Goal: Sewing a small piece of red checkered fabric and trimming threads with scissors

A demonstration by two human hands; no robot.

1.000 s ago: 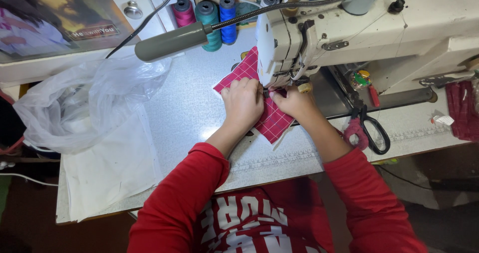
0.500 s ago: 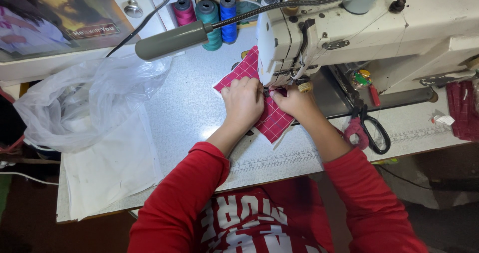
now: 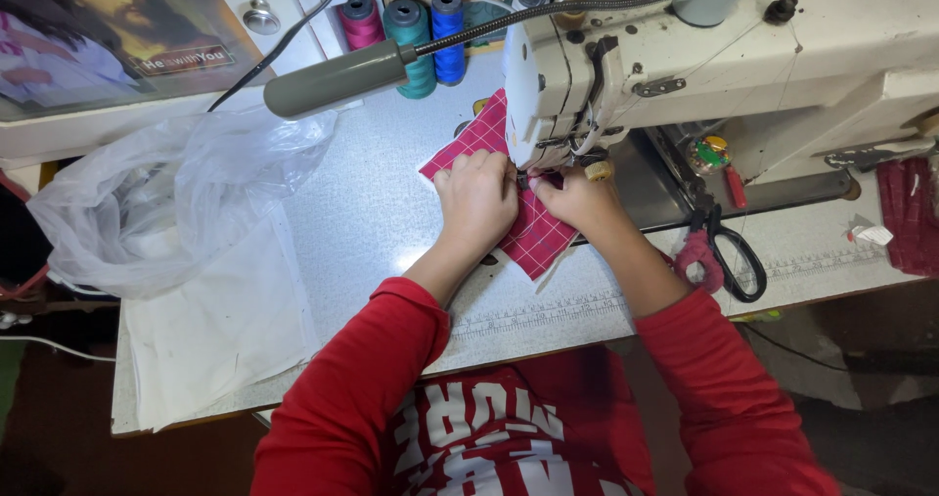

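Under the head of the cream sewing machine (image 3: 743,46), a piece of red checked fabric (image 3: 533,232) lies flat on the pale counter (image 3: 372,212), one corner sticking out behind the machine and another pointing back toward the person. Both hands press down on it. The left hand (image 3: 476,195) lies palm down on the cloth, fingers together and reaching toward the needle area, gripping nothing that I can see. The right hand (image 3: 575,198) sits just beside it, its fingertips pinched narrowly at the cloth right below the presser foot, though the machine hides exactly what they hold. Black-handled scissors (image 3: 729,251) rest on the counter near the right forearm. At the far edge stand thread spools (image 3: 411,26) in pink, teal and blue, and a grey lamp on a flexible neck (image 3: 337,77) stretches across in front of them. A crumpled clear plastic bag (image 3: 166,198) and white cloth (image 3: 220,330) cover the counter's left end.
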